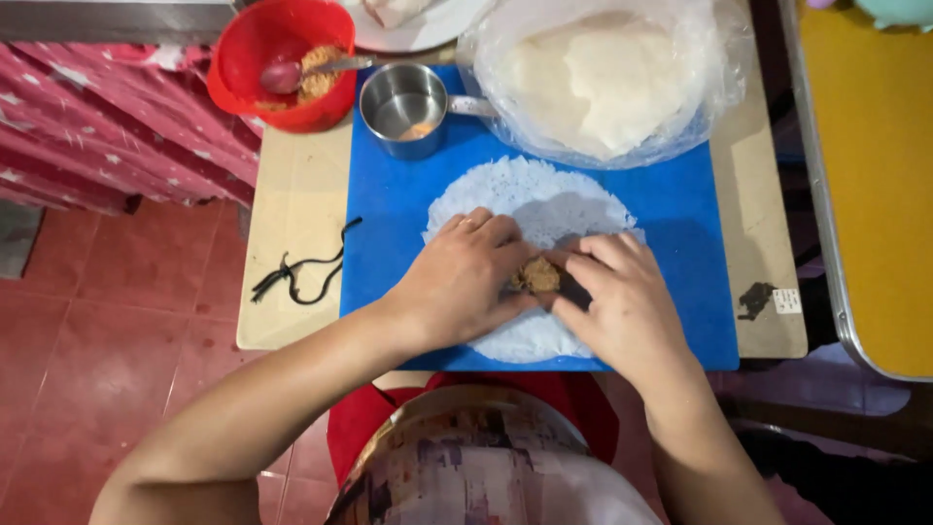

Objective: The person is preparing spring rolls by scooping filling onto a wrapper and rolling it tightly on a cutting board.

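Observation:
A round, lacy white wrapper (544, 199) lies on a blue cutting mat (680, 219). A lump of brown filling (535, 275) sits near the wrapper's front part. My left hand (465, 277) presses on the wrapper at the filling's left side, fingers curled toward it. My right hand (622, 297) covers the filling's right side, fingers folded over the wrapper's edge. Both hands touch the wrapper and the filling between them.
A red bowl (255, 60) of brown filling with a spoon (296, 73) stands at the back left. A small metal cup (403, 107) is beside it. A clear bag of white wrappers (607, 78) lies at the back. A black cord (306, 272) rests on the beige table (292, 194).

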